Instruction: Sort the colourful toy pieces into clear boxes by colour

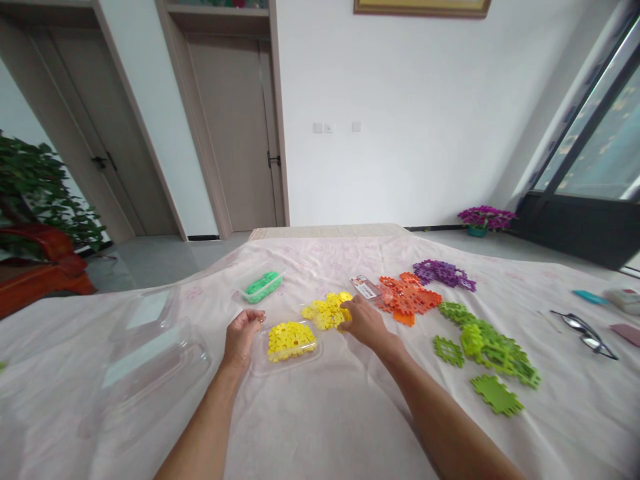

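Note:
A clear plastic container [319, 352] with yellow interlocking toy pieces [291, 340] inside stands in front of me. My left hand [241, 337] is at its upper left corner, with thumb and fingers pinched by the rim. To the right of the container lies a loose heap of yellow pieces [324, 311]. My right hand [364, 321] reaches into that heap from the right, its fingers curled down on the pieces at the edge. The fingertips partly hide what they grip.
Behind is a container of green pieces [263, 286]. Empty clear containers [155, 357] lie left. Rightward are a labelled card [365, 288], orange pieces [409, 296], purple pieces [444, 273], light-green pieces [500, 347] and eyeglasses [586, 333]. A wrinkled cloth [320, 427] covers the table.

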{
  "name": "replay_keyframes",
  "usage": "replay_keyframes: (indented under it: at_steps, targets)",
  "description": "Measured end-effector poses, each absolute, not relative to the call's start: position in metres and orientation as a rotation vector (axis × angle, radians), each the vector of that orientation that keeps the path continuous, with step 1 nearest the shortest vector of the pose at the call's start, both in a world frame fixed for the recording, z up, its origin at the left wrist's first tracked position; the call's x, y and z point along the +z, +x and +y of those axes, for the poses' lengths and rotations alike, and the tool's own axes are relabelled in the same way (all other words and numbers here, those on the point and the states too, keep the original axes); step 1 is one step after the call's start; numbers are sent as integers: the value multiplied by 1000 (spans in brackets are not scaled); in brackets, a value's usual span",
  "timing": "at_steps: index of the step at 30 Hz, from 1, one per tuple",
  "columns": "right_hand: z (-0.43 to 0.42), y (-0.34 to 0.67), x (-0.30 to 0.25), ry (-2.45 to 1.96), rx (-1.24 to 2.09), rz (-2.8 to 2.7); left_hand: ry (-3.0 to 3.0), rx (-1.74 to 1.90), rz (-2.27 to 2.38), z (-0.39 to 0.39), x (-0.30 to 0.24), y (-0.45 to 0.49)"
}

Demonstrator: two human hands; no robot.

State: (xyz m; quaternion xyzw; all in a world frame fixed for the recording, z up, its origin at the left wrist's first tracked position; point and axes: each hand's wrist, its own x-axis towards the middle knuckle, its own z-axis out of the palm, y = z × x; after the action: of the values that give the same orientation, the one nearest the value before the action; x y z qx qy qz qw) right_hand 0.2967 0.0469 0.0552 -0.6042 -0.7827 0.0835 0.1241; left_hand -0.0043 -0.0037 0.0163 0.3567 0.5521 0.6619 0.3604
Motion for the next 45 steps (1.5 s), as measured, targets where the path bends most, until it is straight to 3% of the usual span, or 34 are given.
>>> replay_keyframes:
  at_steps: [19, 27, 35, 45]
  targets:
    - [46, 292, 53, -1748, 264, -2268, 865, 1741, 1393, 0, 11, -10]
    - [50, 284, 61, -1470, 521, -1968, 897, 1705, 1407, -1, 13, -9]
    - [25, 245, 66, -999, 1080, -1767, 980, 1675, 1423, -3, 17, -6]
    - [37, 275, 52, -1511, 248, -2111, 896, 1778, 1446, -1, 14, -8]
